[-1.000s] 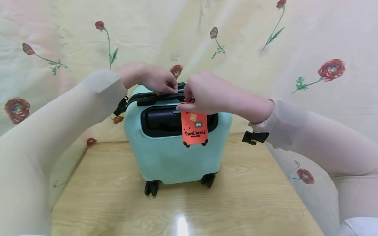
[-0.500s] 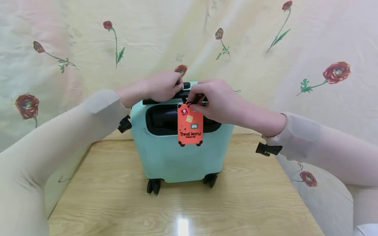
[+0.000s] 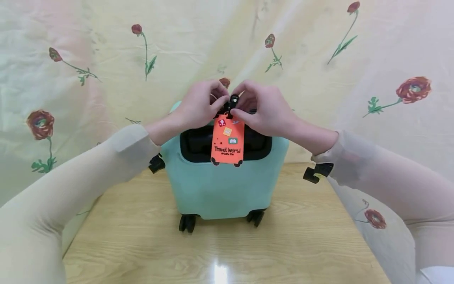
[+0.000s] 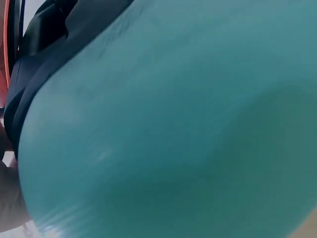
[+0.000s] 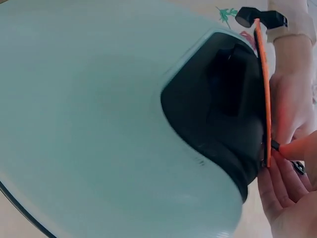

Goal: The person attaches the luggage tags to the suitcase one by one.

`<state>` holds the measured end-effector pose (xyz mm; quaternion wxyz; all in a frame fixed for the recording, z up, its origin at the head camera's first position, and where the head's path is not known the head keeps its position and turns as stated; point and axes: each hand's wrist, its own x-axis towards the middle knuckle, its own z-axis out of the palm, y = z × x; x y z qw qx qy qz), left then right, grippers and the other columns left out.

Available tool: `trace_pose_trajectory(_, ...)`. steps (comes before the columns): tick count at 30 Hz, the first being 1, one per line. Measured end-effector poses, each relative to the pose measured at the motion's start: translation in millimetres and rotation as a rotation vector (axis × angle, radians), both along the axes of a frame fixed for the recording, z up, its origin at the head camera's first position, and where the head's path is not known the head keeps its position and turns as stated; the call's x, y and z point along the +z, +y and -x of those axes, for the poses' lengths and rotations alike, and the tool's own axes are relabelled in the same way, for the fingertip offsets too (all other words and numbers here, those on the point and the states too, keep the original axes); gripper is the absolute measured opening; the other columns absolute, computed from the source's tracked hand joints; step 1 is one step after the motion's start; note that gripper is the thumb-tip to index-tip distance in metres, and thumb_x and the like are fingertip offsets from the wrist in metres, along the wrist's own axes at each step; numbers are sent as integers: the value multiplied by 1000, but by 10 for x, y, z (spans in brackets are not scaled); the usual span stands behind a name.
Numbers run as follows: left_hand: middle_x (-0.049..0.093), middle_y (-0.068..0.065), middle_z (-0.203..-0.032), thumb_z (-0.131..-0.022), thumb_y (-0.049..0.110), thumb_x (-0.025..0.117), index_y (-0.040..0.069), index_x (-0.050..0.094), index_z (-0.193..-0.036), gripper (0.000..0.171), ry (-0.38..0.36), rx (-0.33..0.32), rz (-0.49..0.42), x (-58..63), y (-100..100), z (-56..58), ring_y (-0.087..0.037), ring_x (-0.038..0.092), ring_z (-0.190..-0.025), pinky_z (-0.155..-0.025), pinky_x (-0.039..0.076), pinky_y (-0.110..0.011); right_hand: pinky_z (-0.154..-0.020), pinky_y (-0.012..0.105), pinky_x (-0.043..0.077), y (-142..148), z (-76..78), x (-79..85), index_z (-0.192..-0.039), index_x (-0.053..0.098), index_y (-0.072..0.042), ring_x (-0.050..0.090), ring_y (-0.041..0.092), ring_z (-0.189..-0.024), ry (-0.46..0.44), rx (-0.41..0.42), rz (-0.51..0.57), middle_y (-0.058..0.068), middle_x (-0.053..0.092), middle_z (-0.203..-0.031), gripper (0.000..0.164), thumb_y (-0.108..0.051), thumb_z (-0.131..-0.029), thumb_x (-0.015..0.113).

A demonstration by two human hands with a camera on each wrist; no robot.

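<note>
A mint-green suitcase stands upright on its wheels, with a black recessed panel on the side facing me. An orange luggage tag printed "Travel World" hangs in front of that panel by its black strap. My right hand pinches the strap between thumb and fingers just above the tag. From the other side, my left hand pinches the strap too, its thumb and fingertips meeting beside the right hand's. Both hands hide most of the suitcase's top handle. The right wrist view shows the tag edge-on.
The suitcase stands on a light wooden tabletop. A flower-printed cloth hangs close behind it. Black wheels show at its lower corners. Each sleeve carries a black wrist mount, such as the right mount.
My left hand has moved right from the handle to the strap. The strap now stands upright between both hands. The tag hangs slightly higher, and the head view has shifted slightly.
</note>
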<state>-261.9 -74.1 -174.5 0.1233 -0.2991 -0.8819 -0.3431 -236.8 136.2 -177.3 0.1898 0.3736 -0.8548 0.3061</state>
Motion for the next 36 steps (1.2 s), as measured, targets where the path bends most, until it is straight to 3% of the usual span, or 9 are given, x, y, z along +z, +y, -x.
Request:
trace_pose_trajectory(7, 76, -20, -119, -99, 5, 72, -2, 68, -122, 24, -50, -38, -141, -101, -53, -9, -29, 77, -107, -103, 60, -38, -88, 25, 64, -25, 64, -56, -123, 50, 0, 78, 18, -84, 10, 14, 69, 13, 80, -93, 34, -4, -98, 73)
trace_pose_trajectory(16, 79, -18, -114, -99, 9, 74, -1, 75, -116, 19, -31, -28, -148, -143, -58, 0, -27, 78, -104, -101, 61, -37, -86, 23, 63, -46, 110, -81, -123, 56, 0, 77, 17, -80, 31, 6, 64, 12, 80, -94, 29, -5, -99, 72)
trace_pose_trajectory(26, 80, -17, -110, -100, 9, 73, 1, 77, -114, 16, -47, -30, -170, -146, -64, -3, -25, 79, -100, -98, 62, -36, -74, 11, 54, -59, 93, -63, -123, 68, -2, 78, 21, -80, 6, -73, 35, 12, 81, -95, 27, -9, -98, 74)
trace_pose_trajectory(32, 79, -14, -111, -102, 15, 70, 4, 77, -116, 19, -130, -24, -204, -140, -86, -23, -20, 75, -98, -94, 59, -31, -78, 20, 61, -67, 77, -36, -122, 76, -5, 80, 22, -83, 0, -130, 12, 13, 83, -97, 25, -12, -97, 75)
trace_pose_trajectory(36, 80, -12, -109, -102, 22, 72, 6, 79, -115, 22, -169, -21, -243, -141, -94, -33, -18, 73, -93, -85, 56, -27, -77, 35, 65, -53, 81, -22, -120, 81, -6, 81, 20, -80, 109, -131, -35, 12, 83, -99, 25, -16, -96, 78)
